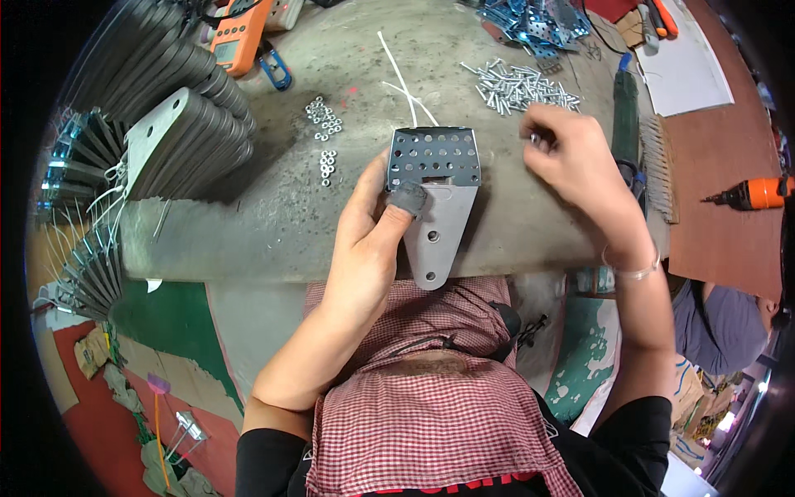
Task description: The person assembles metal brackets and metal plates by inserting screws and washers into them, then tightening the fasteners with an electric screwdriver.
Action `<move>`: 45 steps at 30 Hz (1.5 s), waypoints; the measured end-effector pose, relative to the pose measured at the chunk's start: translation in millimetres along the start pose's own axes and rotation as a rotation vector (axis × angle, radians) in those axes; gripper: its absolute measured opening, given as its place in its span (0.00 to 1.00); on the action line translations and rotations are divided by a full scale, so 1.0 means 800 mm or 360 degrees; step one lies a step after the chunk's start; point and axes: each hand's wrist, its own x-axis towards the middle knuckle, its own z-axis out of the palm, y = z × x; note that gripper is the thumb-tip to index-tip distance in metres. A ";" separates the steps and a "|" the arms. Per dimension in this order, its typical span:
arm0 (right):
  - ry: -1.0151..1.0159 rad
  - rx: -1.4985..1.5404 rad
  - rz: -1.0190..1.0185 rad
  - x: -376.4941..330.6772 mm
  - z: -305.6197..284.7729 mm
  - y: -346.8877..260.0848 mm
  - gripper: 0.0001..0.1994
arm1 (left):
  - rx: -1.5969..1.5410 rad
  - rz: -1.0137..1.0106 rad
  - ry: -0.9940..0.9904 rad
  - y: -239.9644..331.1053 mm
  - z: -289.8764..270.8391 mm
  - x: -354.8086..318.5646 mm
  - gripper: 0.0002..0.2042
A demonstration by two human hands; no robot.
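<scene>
My left hand (373, 203) grips a metal assembly over the near part of the worktop, its thumb in a dark grey wrap. The assembly has a dark perforated metal cover (435, 157) at its far end and a grey tapered bracket (443, 228) with two holes pointing toward me. Two thin white wires (402, 91) run out from behind the cover. To the right, apart from the assembly, my right hand (571, 153) is closed in a pinch; a small shiny bit shows at its fingertips, too small to name. Just beyond it lies a pile of silver screws (522, 87).
Small nuts (325, 120) lie left of the assembly. Stacked grey brackets (178, 132) crowd the left side. An orange meter (240, 37) and blue perforated pieces (538, 25) are at the far edge. A brush (657, 170) and orange screwdriver (754, 195) lie right; another person (720, 327) sits there.
</scene>
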 end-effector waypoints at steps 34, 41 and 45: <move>0.0667 0.0784 -0.0250 0.002 0.023 -0.109 0.08 | 0.0262 -0.0250 -0.0234 0.004 0.003 -0.012 0.32; 0.0227 0.0661 0.0115 -0.047 0.026 -0.122 0.43 | 0.0602 -0.0097 -0.0402 0.020 -0.005 0.001 0.28; 0.0504 0.0810 0.0537 -0.070 0.053 -0.122 0.41 | 0.1601 0.0139 -0.0673 0.060 0.026 0.076 0.17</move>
